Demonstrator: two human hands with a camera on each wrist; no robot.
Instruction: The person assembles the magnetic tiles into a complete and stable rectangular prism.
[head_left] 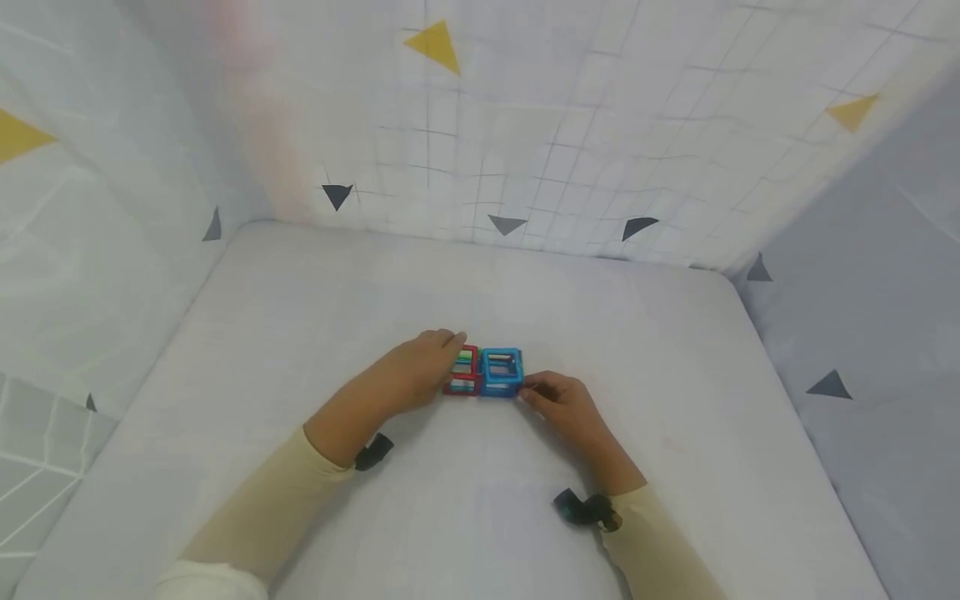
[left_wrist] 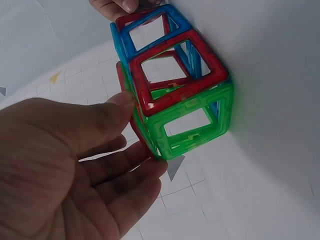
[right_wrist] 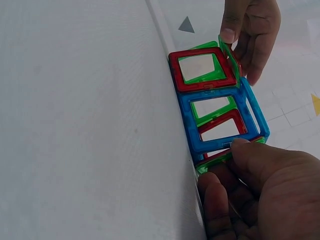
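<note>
Two joined cubes of open-framed magnetic tiles stand on the white table. In the head view, the left cube has a red tile (head_left: 465, 377) in front, and the right cube a blue tile (head_left: 502, 378). My left hand (head_left: 420, 371) pinches an upper red-and-green edge at the left end, thumb on one side and fingers behind. A green tile (left_wrist: 194, 104) closes that end. At the opposite end my right hand (head_left: 566, 408) grips the blue cube, its thumb at the blue tile's edge and fingers by a green tile (right_wrist: 212, 162). Both hands partly hide the cubes.
The white tabletop (head_left: 465, 500) spreads around the cubes. Behind it rises a pale wall covering (head_left: 525, 150) with grid lines and triangles. A dark wrist device (head_left: 375, 452) sits at the left wrist, another dark device (head_left: 581, 508) at the right.
</note>
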